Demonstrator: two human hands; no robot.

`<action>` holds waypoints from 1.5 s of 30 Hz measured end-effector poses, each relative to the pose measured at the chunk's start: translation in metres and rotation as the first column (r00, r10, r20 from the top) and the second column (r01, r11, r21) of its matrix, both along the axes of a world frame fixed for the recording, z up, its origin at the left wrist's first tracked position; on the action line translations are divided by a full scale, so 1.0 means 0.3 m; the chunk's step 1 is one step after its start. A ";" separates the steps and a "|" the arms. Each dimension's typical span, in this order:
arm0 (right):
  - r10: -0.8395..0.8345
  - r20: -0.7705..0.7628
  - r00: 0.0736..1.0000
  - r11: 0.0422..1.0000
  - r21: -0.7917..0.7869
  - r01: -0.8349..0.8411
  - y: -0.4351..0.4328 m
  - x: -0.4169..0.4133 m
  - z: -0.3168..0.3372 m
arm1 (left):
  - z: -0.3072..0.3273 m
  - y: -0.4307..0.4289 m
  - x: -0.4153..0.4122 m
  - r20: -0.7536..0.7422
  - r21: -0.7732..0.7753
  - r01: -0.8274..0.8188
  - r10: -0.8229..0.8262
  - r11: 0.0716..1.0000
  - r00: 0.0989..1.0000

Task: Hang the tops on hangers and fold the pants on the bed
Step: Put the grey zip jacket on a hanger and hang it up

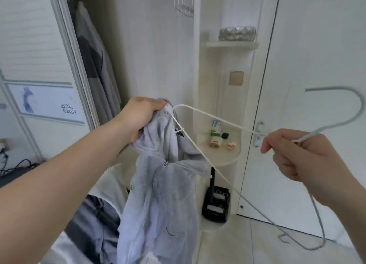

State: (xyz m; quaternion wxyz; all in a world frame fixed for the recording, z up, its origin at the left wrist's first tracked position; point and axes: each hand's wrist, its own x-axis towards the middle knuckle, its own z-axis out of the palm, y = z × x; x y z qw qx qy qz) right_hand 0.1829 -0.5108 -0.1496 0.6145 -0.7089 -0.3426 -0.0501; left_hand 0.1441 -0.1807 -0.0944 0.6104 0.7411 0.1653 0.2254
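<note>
My left hand point(141, 118) grips the grey hoodie point(158, 194) by its collar at nine o'clock; my right hand point(305, 158) pinches the hanger point(332, 88) neck at three. With only one hanger tip inside, the hoodie may slide off.

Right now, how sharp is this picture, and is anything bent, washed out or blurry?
In the head view, light is soft and even, with no hard shadows; the wide lens bows the edge of the white door and stretches the white wire hanger near the right border; the pale grey zip hoodie is fairly sharp, while the bottom corners smear.
</note>
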 end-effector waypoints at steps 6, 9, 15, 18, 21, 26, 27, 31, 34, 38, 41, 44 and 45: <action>0.011 0.018 1.000 0.966 -0.260 -0.006 -0.138 -0.088 -0.117 | -0.137 -0.209 -0.081 -0.139 0.302 0.234 -0.200 0.924 0.970; 0.002 0.053 0.999 0.916 -0.400 0.020 -0.153 -0.130 -0.164 | -0.208 -0.317 -0.098 -0.196 0.381 0.326 -0.269 0.865 0.943; -0.055 -0.060 0.997 0.860 -0.511 0.017 -0.102 -0.179 -0.390 | -0.393 -0.480 -0.090 -0.286 0.317 0.455 -0.374 0.832 0.882; -0.047 -0.143 0.989 0.868 -0.496 -0.031 -0.088 -0.184 -0.497 | -0.477 -0.556 -0.098 -0.383 0.225 0.572 -0.468 0.789 0.796; -0.053 -0.221 0.974 0.933 -0.358 -0.030 -0.120 -0.183 -0.562 | -0.556 -0.587 -0.117 -0.457 0.049 0.642 -0.554 0.765 0.696; -0.030 -0.298 0.954 0.981 -0.190 -0.028 -0.152 -0.200 -0.610 | -0.620 -0.602 -0.164 -0.512 0.470 0.711 -0.494 0.524 0.703; -0.015 -0.315 0.949 0.988 -0.148 -0.033 -0.157 -0.201 -0.618 | -0.629 -0.599 -0.174 -0.485 0.679 0.628 -0.409 0.380 0.773; 0.067 -0.366 0.928 0.998 0.030 -0.060 -0.157 -0.198 -0.613 | -0.634 -0.566 -0.190 -0.379 0.878 0.453 -0.356 0.152 0.854; 0.026 -0.276 0.961 0.998 0.056 -0.011 -0.139 -0.181 -0.599 | -0.668 -0.583 -0.209 -0.363 0.857 0.463 -0.374 0.226 0.853; -0.074 -0.110 0.991 0.996 0.047 0.080 -0.092 -0.172 -0.570 | -0.710 -0.604 -0.235 -0.416 0.845 0.487 -0.298 0.222 0.859; -0.048 -0.022 0.999 0.999 -0.013 0.048 -0.061 -0.177 -0.564 | -0.717 -0.620 -0.238 -0.346 0.844 0.457 -0.368 0.280 0.863; -0.059 -0.035 0.998 0.991 -0.126 0.055 -0.070 -0.157 -0.555 | -0.719 -0.611 -0.230 -0.387 0.795 0.492 -0.327 0.355 0.862; -0.065 -0.030 0.997 0.987 -0.150 0.060 -0.082 -0.150 -0.556 | -0.723 -0.600 -0.223 -0.383 0.780 0.481 -0.303 0.400 0.873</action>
